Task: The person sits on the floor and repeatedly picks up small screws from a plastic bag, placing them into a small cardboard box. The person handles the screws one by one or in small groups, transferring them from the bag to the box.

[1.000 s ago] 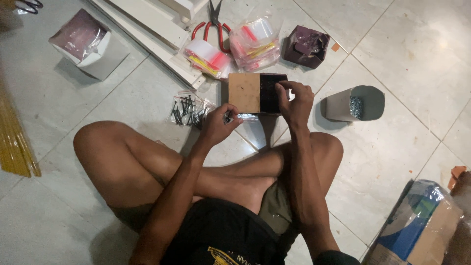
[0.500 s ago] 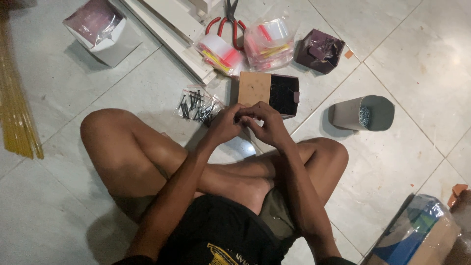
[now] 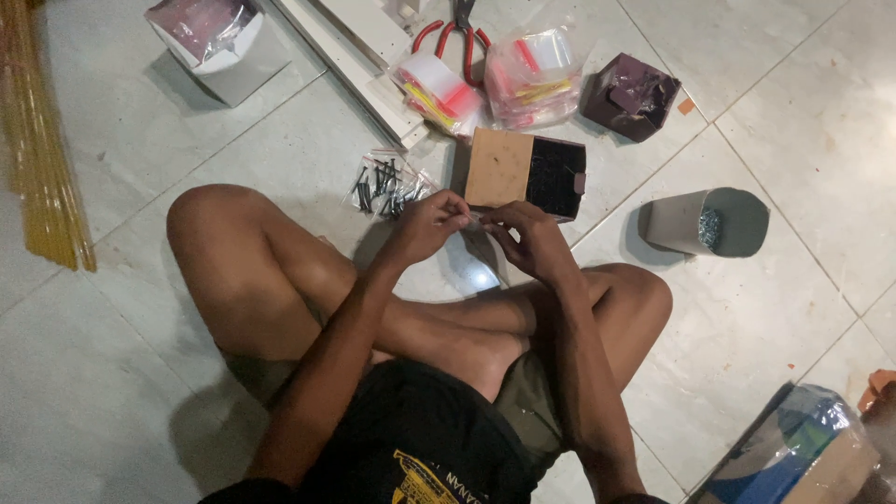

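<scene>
I sit cross-legged on a tiled floor. My left hand [image 3: 427, 224] and my right hand [image 3: 528, 235] meet fingertip to fingertip just above the floor, both pinching a small pale item [image 3: 477, 222] that is too small to identify. Right behind my hands lies a small box [image 3: 523, 172] with a brown half and a black half; neither hand touches it. To the left of the box, several black screws [image 3: 383, 183] lie on a clear plastic bag.
A grey cup holding metal bits [image 3: 707, 224] lies on its side at right. Further back are clear bags with red and yellow contents [image 3: 532, 77], red-handled pliers [image 3: 459, 30], a dark purple box [image 3: 631, 93], white boards [image 3: 353, 56], and a white box [image 3: 220, 49]. Yellow sticks [image 3: 39, 140] lie along the left edge.
My right hand has left the brown and black box and come down to join my left hand. Both now pinch a small item in front of the box, which rests on the floor.
</scene>
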